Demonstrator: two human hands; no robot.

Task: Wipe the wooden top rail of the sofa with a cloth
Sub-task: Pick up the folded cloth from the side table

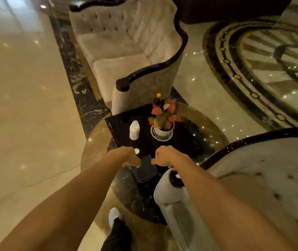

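Note:
A dark grey folded cloth [145, 169] lies on the near edge of a black side table [119, 124]. My left hand [131, 157] grips the cloth's left edge with the fingers curled down. My right hand [164, 156] pinches its right edge. The near sofa [262, 178] sits at the right, and its dark wooden top rail [249, 139] curves down to an armrest end [176, 178] just below my right wrist. A second sofa [122, 51] with the same dark rail [162, 65] stands beyond the table.
On the table stand a white bottle [134, 129], its loose white cap [136, 151] and a potted plant with pink leaves [162, 124]. Polished marble floor [27, 105] surrounds everything. My shoe [114, 217] is on the floor below.

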